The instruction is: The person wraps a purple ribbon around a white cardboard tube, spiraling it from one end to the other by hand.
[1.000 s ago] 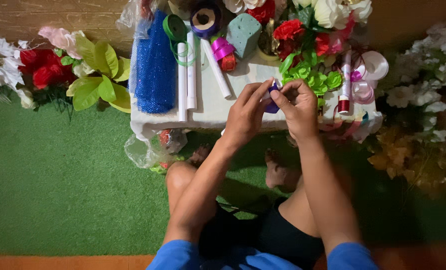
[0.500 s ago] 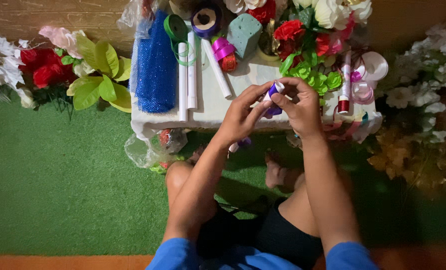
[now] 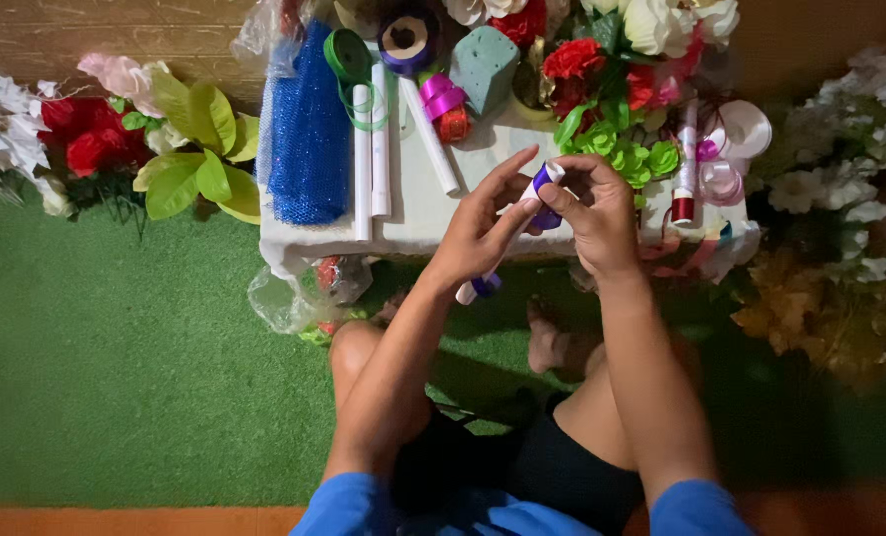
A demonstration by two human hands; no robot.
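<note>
My left hand (image 3: 483, 226) and my right hand (image 3: 592, 213) meet over the front edge of a low white table (image 3: 418, 228). Between them I hold a white stick (image 3: 507, 243) with purple ribbon (image 3: 544, 199) wrapped around its upper end. My right fingers pinch the purple top of the stick. The left hand's fingers are spread along its shaft, and the lower end with a purple bit pokes out below the left wrist.
The table carries a blue mesh roll (image 3: 309, 129), white sticks (image 3: 372, 139), ribbon spools (image 3: 408, 40), a green foam block (image 3: 483, 65) and artificial flowers (image 3: 612, 89). More flowers (image 3: 116, 139) lie left and right on green turf (image 3: 116, 377). My bare knees are below the table.
The stick has tilted, so that its lower end has come out below my left hand. The left fingers have spread open along it. The right hand stays on the purple top.
</note>
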